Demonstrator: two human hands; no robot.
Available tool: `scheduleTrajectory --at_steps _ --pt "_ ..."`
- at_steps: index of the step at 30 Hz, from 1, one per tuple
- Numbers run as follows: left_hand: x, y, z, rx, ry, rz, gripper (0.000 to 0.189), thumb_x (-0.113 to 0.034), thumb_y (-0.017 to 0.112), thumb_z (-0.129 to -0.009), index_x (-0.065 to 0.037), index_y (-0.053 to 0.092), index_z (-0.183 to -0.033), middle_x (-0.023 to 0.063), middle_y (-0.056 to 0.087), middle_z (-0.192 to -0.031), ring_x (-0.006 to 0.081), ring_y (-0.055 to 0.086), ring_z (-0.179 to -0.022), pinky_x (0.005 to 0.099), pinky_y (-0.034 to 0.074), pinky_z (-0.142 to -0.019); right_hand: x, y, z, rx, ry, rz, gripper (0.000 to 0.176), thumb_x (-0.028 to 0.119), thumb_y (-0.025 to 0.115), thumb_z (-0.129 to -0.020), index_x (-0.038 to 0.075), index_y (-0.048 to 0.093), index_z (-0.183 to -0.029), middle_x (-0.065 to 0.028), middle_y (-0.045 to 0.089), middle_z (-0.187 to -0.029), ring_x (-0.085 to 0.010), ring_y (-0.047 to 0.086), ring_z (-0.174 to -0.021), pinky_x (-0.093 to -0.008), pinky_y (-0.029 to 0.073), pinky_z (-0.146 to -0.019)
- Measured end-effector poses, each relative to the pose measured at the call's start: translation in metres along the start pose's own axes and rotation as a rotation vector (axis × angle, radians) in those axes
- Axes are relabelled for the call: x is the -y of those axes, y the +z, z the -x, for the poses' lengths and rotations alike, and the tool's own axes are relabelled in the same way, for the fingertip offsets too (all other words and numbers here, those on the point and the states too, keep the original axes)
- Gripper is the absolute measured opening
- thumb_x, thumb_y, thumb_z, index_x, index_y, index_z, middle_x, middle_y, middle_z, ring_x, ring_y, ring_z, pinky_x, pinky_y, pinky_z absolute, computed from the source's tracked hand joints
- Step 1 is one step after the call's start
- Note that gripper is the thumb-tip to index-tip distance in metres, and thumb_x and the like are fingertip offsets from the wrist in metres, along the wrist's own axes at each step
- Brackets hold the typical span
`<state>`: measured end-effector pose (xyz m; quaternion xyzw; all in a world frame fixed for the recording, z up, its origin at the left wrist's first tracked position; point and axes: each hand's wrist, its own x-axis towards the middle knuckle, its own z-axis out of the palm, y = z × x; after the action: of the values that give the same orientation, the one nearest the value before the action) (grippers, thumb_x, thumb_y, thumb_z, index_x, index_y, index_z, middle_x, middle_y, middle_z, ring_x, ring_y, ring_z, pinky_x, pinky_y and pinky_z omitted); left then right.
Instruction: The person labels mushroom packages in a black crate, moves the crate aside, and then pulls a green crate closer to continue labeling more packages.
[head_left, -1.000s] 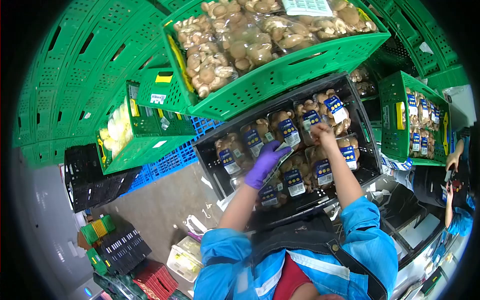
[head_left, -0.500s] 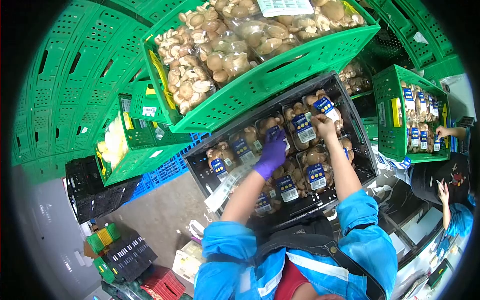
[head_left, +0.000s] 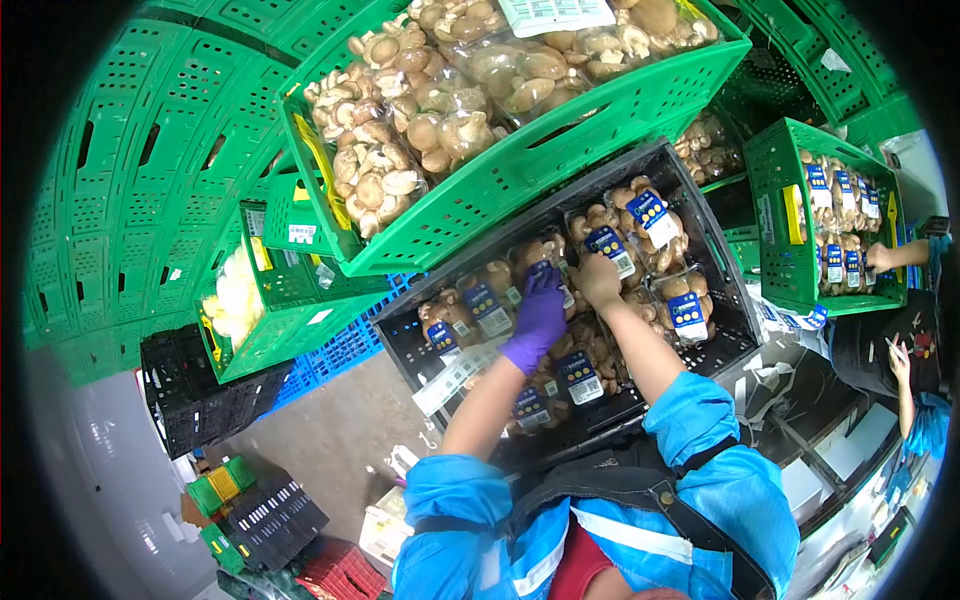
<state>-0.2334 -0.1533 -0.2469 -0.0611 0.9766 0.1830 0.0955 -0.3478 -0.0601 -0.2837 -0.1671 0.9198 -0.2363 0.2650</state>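
Clear packs of brown mushrooms with blue-and-white labels lie in a black crate. My left hand, in a purple glove, is closed over the pack in the middle of the back row. A white strip of labels runs up under its wrist; the grip itself is hidden. My bare right hand is right beside it, fingers pressed together at the near edge of a labelled pack. What they pinch is too small to make out. Further right lie a back-corner pack and a front pack, both labelled.
A large green crate of mushroom packs stands just beyond the black crate. At right, another person's hand reaches into a green crate of labelled packs. Stacked green crates line the left, near a black crate.
My right hand has moved left and nearer, from the back-right pack's label to beside my left hand. The labelled pack at front right is now uncovered. My left hand has barely shifted.
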Motion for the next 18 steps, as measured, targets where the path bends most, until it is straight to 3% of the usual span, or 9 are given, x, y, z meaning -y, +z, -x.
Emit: scheduleTrajectory --at_steps 4,6,7,9,11,13,14,17,18 --pt "-0.002 -0.022 0.002 -0.155 -0.009 0.072 0.046 -0.012 0.06 -0.069 0.002 0.054 -0.112 0.0206 0.047 -0.124 0.0337 0.042 -0.119 0.0393 0.031 -0.101 0.009 -0.025 0.017 0.005 -0.086 0.147 0.035 0.031 0.067 -0.075 -0.002 0.062 -0.086 -0.0195 0.062 -0.073 -0.0301 0.063 -0.074 -0.0367 0.051 -0.068" --pt "0.002 -0.039 0.003 -0.02 -0.226 0.582 0.043 -0.018 0.066 -0.07 0.0 0.056 -0.108 0.0142 0.058 -0.108 0.0287 0.055 -0.102 0.0364 0.042 -0.087 0.003 -0.041 0.033 0.162 -0.131 -0.369 0.03 0.025 0.067 -0.077 -0.001 0.059 -0.091 -0.0121 0.062 -0.07 -0.02 0.063 -0.07 -0.031 0.051 -0.064" --pt "-0.002 -0.051 0.003 -0.018 -0.22 0.584 0.043 -0.018 0.066 -0.07 0.0 0.056 -0.108 0.0142 0.058 -0.108 0.0287 0.055 -0.102 0.0364 0.042 -0.087 0.006 -0.051 0.047 0.157 -0.128 -0.368 0.03 0.025 0.067 -0.077 -0.001 0.059 -0.091 -0.0121 0.062 -0.07 -0.02 0.063 -0.07 -0.031 0.051 -0.064" --pt "-0.015 -0.068 0.004 -0.053 -0.451 1.333 0.042 -0.021 0.07 -0.07 -0.003 0.057 -0.106 0.0054 0.062 -0.094 0.0201 0.059 -0.085 0.0321 0.046 -0.075 0.009 -0.068 0.074 0.48 0.02 -1.063 0.034 0.026 0.071 -0.075 0.0 0.058 -0.093 -0.0069 0.062 -0.077 -0.0172 0.061 -0.07 -0.0282 0.05 -0.063" --pt "-0.022 -0.067 -0.003 -0.044 -0.459 1.381 0.042 -0.021 0.071 -0.071 -0.005 0.057 -0.107 0.0023 0.06 -0.094 0.0131 0.055 -0.087 0.0278 0.044 -0.076 0.002 -0.073 0.075 0.472 -0.029 -1.121 0.035 0.019 0.071 -0.075 -0.002 0.055 -0.099 -0.0051 0.062 -0.077 -0.0116 0.059 -0.065 -0.022 0.046 -0.058" --pt "-0.033 -0.073 -0.013 -0.078 -0.243 1.322 0.037 -0.019 0.071 -0.071 -0.004 0.058 -0.103 0.0032 0.06 -0.092 0.0107 0.054 -0.086 0.0257 0.044 -0.074 -0.008 -0.083 0.073 0.441 -0.073 -1.001 0.027 0.013 0.068 -0.077 0.0 0.056 -0.096 -0.0034 0.062 -0.08 -0.0106 0.06 -0.069 -0.0225 0.049 -0.062" --pt "-0.039 -0.068 -0.017 -0.079 -0.224 1.403 0.029 -0.021 0.072 -0.07 -0.002 0.063 -0.09 0.0026 0.059 -0.083 0.0092 0.053 -0.076 0.0241 0.042 -0.067 -0.012 -0.087 0.073 0.41 -0.056 -0.976 0.021 0.011 0.068 -0.076 0.0 0.058 -0.092 -0.0021 0.062 -0.077 -0.0089 0.059 -0.067 -0.022 0.048 -0.061" --pt "-0.049 -0.055 -0.031 0.068 -0.339 1.207 0.027 -0.026 0.073 -0.069 -0.003 0.066 -0.082 0.0009 0.058 -0.074 0.0091 0.051 -0.068 0.0247 0.04 -0.061 -0.025 -0.106 0.077 0.338 0.008 -0.955 0.017 0.012 0.07 -0.075 0.001 0.06 -0.083 -0.0024 0.061 -0.068 -0.0074 0.056 -0.059 -0.0208 0.043 -0.053" --pt "-0.06 -0.064 -0.036 0.027 -0.352 1.119 0.027 -0.028 0.074 -0.069 -0.003 0.064 -0.072 -0.0029 0.051 -0.061 0.0073 0.042 -0.057 0.025 0.033 -0.052 -0.031 -0.11 0.076 0.276 -0.021 -1.004 0.013 0.012 0.068 -0.075 0.002 0.06 -0.079 -0.0017 0.06 -0.067 -0.0066 0.055 -0.057 -0.0203 0.042 -0.05"
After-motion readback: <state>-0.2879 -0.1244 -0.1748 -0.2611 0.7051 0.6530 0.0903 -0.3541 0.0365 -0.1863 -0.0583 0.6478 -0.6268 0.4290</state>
